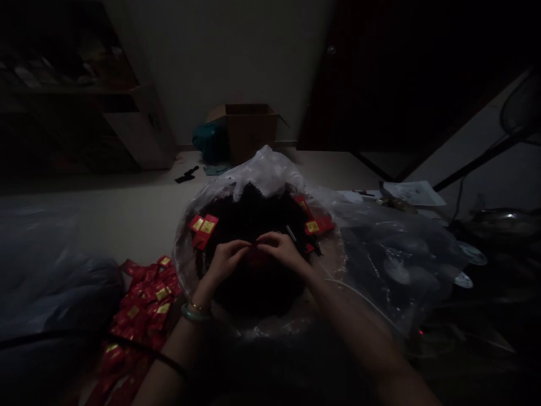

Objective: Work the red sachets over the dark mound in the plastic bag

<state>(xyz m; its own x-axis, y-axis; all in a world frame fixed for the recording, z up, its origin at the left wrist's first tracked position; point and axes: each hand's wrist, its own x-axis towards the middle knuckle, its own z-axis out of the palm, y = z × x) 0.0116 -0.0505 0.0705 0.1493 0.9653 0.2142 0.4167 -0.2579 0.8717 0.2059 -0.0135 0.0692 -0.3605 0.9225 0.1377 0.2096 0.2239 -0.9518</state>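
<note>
My left hand (229,256) and my right hand (281,250) meet over a plastic-lined round tub (185,237). Between their fingertips both pinch the top edge of a small red packet (256,257), which hangs in shadow. Dark, loose, crumbly stuff like tea leaves (257,211) is heaped in the tub. On the heap's left side lie red packets with gold labels (204,230). More red packets (319,225) rest on its right side, close to a thin metallic strip (291,233) by my right hand.
A pile of red packets (146,299) spreads on the floor at left. Clear plastic sheeting (393,254) covers the area at right. Behind the tub stand an open cardboard box (252,132) and a teal bag (210,142). A dark cable (84,334) crosses the lower left.
</note>
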